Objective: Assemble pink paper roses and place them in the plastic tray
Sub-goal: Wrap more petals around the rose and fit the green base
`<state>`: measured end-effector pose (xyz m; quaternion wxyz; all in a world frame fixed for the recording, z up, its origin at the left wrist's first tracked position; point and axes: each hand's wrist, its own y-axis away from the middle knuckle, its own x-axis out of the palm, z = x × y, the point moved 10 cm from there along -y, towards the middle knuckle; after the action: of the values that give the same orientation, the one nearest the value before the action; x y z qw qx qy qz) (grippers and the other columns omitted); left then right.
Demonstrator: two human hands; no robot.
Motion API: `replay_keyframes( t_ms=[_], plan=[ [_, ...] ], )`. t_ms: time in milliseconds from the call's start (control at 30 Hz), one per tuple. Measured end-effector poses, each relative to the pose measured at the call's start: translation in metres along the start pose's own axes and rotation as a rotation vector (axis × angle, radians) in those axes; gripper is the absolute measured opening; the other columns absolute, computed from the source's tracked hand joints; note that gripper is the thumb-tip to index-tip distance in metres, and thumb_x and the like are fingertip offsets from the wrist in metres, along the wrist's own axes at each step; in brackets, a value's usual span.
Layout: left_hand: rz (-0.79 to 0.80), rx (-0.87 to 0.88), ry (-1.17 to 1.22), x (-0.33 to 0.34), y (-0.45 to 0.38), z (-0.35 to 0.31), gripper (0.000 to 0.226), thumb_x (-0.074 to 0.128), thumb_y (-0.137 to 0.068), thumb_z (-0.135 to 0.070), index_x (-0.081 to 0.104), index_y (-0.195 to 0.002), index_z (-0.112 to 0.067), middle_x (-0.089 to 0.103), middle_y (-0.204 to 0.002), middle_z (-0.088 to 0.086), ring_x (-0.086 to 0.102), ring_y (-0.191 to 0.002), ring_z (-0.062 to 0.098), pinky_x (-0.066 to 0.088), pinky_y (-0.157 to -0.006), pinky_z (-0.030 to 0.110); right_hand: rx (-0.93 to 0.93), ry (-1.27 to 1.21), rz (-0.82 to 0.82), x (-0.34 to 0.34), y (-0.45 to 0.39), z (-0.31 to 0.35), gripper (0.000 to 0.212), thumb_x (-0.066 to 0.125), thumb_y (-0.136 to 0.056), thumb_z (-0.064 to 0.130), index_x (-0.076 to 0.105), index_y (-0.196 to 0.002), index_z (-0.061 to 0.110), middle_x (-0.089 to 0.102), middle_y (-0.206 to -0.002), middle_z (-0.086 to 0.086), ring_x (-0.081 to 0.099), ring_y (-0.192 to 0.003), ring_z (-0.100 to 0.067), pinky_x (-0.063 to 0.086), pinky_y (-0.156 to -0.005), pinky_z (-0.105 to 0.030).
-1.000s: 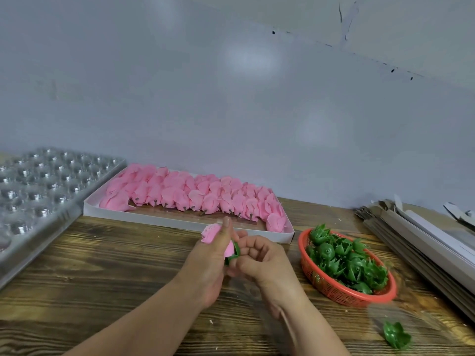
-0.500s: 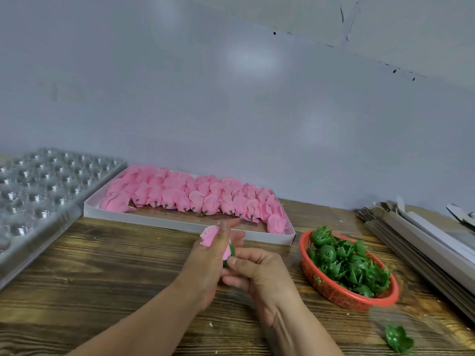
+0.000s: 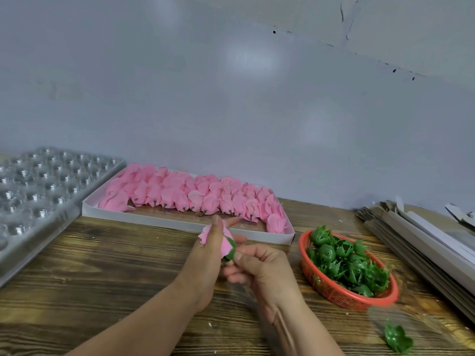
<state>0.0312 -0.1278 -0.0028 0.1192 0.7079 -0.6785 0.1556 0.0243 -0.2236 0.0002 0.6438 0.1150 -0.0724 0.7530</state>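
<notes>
Shallow white cardboard box [image 3: 164, 221] on the wooden surface [image 3: 102, 278] holds rows of pink paper rose heads [image 3: 195, 196]. Red plastic mesh basket [image 3: 331, 291] holds green plastic calyx cups [image 3: 344, 265]. Clear plastic blister tray [image 3: 38, 183] at left, cavities unfilled. Left hand [image 3: 208, 263] fingers grasp a pink paper rose [image 3: 226, 244]; right hand [image 3: 264, 271] fingers pinch its green base [image 3: 231, 250], above the surface.

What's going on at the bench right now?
A person is putting together a pink paper rose over the wooden table. The left hand holds the bloom while the right hand pinches the green base onto it. More pink blooms lie in a white box, green bases fill a red basket, and one loose green piece lies at front right. No roses show in the visible wells of the clear plastic tray at left.
</notes>
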Motion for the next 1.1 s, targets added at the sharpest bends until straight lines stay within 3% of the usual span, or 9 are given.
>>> replay_keyframes(
  t_ms=[100,233,400,533,600,667,767,967,1100],
  plan=[
    [0.037,-0.072,0.015,0.006,0.001,0.008,0.044,0.036,-0.093,-0.057,0.07,-0.105,-0.031,0.073,-0.084,0.005,0.06,-0.056,0.008,0.046,-0.054,0.026,-0.079,0.003,-0.014,-0.001,0.0,0.007,0.03,0.056,-0.081,-0.017,0.069,-0.061,0.001,0.063,-0.057,-0.018,0.058,-0.042,-0.017,0.05,-0.041,-0.02],
    [0.086,-0.144,0.054,0.011,0.001,0.017,0.046,0.035,-0.096,-0.055,0.069,-0.108,-0.026,0.052,-0.055,-0.001,0.048,-0.05,0.012,0.045,-0.059,0.029,-0.137,0.021,-0.004,-0.002,0.001,0.014,0.025,0.057,-0.081,-0.015,0.069,-0.066,0.002,0.063,-0.057,-0.016,0.056,-0.042,-0.015,0.049,-0.042,-0.02],
    [0.035,-0.075,0.074,0.005,-0.001,0.011,0.051,0.044,-0.083,-0.058,0.067,-0.108,-0.019,0.06,-0.067,0.004,0.055,-0.06,0.015,0.048,-0.067,0.035,-0.129,0.079,-0.015,-0.009,-0.003,0.012,0.027,0.058,-0.084,-0.011,0.068,-0.064,0.004,0.063,-0.057,-0.014,0.056,-0.043,-0.015,0.048,-0.043,-0.021],
    [0.043,0.021,-0.064,-0.001,-0.003,0.0,0.06,0.052,-0.071,-0.061,0.067,-0.103,-0.013,0.064,-0.075,0.006,0.058,-0.074,0.02,0.049,-0.084,0.043,-0.091,0.057,-0.034,-0.015,-0.007,0.006,0.017,0.054,-0.087,-0.009,0.063,-0.073,-0.002,0.063,-0.056,-0.011,0.056,-0.043,-0.013,0.047,-0.041,-0.019],
    [0.073,0.062,-0.145,0.0,-0.002,-0.005,0.061,0.059,-0.068,-0.061,0.066,-0.101,-0.01,0.064,-0.074,0.001,0.058,-0.075,0.014,0.049,-0.082,0.039,-0.072,0.064,-0.053,-0.017,-0.008,0.004,0.017,0.053,-0.088,-0.009,0.06,-0.075,-0.002,0.062,-0.055,-0.01,0.055,-0.042,-0.012,0.047,-0.04,-0.02],
    [0.093,0.074,-0.182,0.001,-0.003,-0.004,0.048,0.066,-0.071,-0.051,0.066,-0.095,-0.009,0.065,-0.073,-0.003,0.057,-0.072,0.011,0.048,-0.077,0.033,-0.059,0.053,-0.067,-0.02,-0.009,0.003,0.019,0.051,-0.089,-0.009,0.06,-0.074,-0.001,0.061,-0.054,-0.009,0.055,-0.041,-0.013,0.047,-0.04,-0.02],
    [0.062,0.069,-0.206,-0.004,-0.007,0.0,0.02,0.064,-0.087,-0.029,0.07,-0.091,-0.01,0.07,-0.079,0.003,0.059,-0.079,0.018,0.049,-0.083,0.041,-0.032,0.027,-0.07,-0.022,-0.01,0.0,0.02,0.05,-0.089,-0.01,0.06,-0.073,-0.001,0.061,-0.053,-0.009,0.055,-0.041,-0.013,0.047,-0.039,-0.02],
    [0.045,0.032,-0.203,-0.008,-0.011,0.004,0.023,0.057,-0.095,-0.022,0.07,-0.081,-0.009,0.068,-0.076,0.006,0.056,-0.077,0.022,0.048,-0.079,0.041,-0.015,0.12,-0.043,-0.022,-0.008,-0.002,0.023,0.05,-0.088,-0.01,0.059,-0.07,0.003,0.061,-0.053,-0.008,0.052,-0.039,-0.012,0.045,-0.039,-0.02],
    [0.018,-0.016,-0.217,-0.012,-0.013,0.011,0.019,0.057,-0.095,-0.021,0.071,-0.088,-0.011,0.073,-0.082,0.005,0.062,-0.082,0.023,0.051,-0.087,0.045,-0.197,0.49,-0.133,-0.026,-0.005,0.014,0.027,0.057,-0.084,-0.007,0.061,-0.064,0.01,0.058,-0.055,-0.007,0.048,-0.047,-0.016,0.039,-0.046,-0.024]
  ],
)
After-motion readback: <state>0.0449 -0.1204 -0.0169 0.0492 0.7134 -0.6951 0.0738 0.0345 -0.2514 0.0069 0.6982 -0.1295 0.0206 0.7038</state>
